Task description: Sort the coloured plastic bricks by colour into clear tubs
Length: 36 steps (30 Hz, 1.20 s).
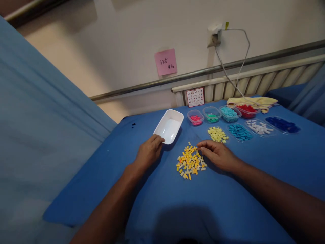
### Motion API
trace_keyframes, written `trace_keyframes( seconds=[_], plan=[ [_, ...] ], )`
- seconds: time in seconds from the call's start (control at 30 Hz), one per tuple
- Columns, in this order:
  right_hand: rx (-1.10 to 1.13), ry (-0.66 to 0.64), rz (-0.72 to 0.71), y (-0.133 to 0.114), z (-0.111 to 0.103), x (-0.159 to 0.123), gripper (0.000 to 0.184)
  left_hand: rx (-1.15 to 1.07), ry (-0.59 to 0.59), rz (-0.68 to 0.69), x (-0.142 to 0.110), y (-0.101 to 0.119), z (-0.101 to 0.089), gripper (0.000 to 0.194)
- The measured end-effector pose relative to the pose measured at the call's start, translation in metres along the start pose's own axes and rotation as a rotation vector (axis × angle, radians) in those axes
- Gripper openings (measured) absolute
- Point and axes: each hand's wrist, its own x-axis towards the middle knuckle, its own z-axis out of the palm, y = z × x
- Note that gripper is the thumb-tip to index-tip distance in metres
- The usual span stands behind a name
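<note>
The left hand (149,151) pinches the near edge of a white tray (169,126) between its fingers. The right hand (220,155), fingers loosely curled, is at the edge of the yellow pieces (190,160) heaped on the blue-covered desk (157,200).

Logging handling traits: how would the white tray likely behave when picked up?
The white tray looks stiff, its rim unbent though the left hand grips one end. Being empty, it is probably light; its glossy surface may be slippery.
</note>
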Motion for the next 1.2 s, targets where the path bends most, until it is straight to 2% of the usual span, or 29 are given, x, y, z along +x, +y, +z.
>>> trace_keyframes(
  seconds=[0.13, 0.27, 0.33, 0.4, 0.47, 0.57, 0.63, 0.73, 0.87, 1.03, 1.1, 1.2],
  plan=[
    [0.016, 0.021, 0.007, 0.003, 0.001, 0.001, 0.032, -0.143, 0.004, 0.035, -0.003, -0.001, -0.01, 0.021],
    [0.05, 0.042, 0.019, 0.008, 0.002, 0.003, 0.034, -0.252, -0.103, 0.047, -0.001, -0.01, -0.015, 0.022],
    [0.058, 0.053, 0.021, 0.009, 0.002, 0.003, 0.034, -0.254, -0.113, 0.045, -0.001, -0.016, -0.015, 0.022],
    [0.058, 0.067, 0.017, 0.009, 0.001, 0.004, 0.033, -0.222, -0.059, 0.01, -0.003, -0.018, -0.015, 0.026],
    [0.054, 0.076, 0.022, 0.009, 0.001, 0.004, 0.034, -0.202, 0.052, -0.022, -0.005, -0.014, -0.017, 0.031],
    [0.011, 0.074, 0.018, 0.011, 0.002, 0.004, 0.035, -0.226, 0.184, 0.017, -0.007, 0.008, -0.019, 0.029],
    [-0.049, 0.061, -0.001, 0.012, 0.003, 0.005, 0.033, -0.267, 0.101, 0.09, -0.006, 0.028, -0.019, 0.024],
    [-0.128, 0.025, -0.016, 0.01, 0.001, 0.009, 0.03, -0.31, -0.158, 0.18, 0.001, 0.055, -0.011, 0.022],
    [-0.212, -0.048, -0.035, -0.008, -0.008, 0.024, 0.019, -0.243, -0.305, 0.224, 0.015, 0.07, 0.003, 0.029],
    [-0.507, -0.207, -0.285, -0.028, -0.003, 0.032, 0.016, -0.29, -0.384, 0.28, 0.021, 0.068, 0.016, 0.031],
    [-0.588, -0.236, -0.339, -0.027, 0.002, 0.029, 0.016, -0.351, -0.362, 0.268, 0.018, 0.063, 0.021, 0.03],
    [-0.641, -0.229, -0.348, -0.023, 0.004, 0.023, 0.018, -0.413, -0.29, 0.234, 0.011, 0.055, 0.027, 0.03]
  ],
)
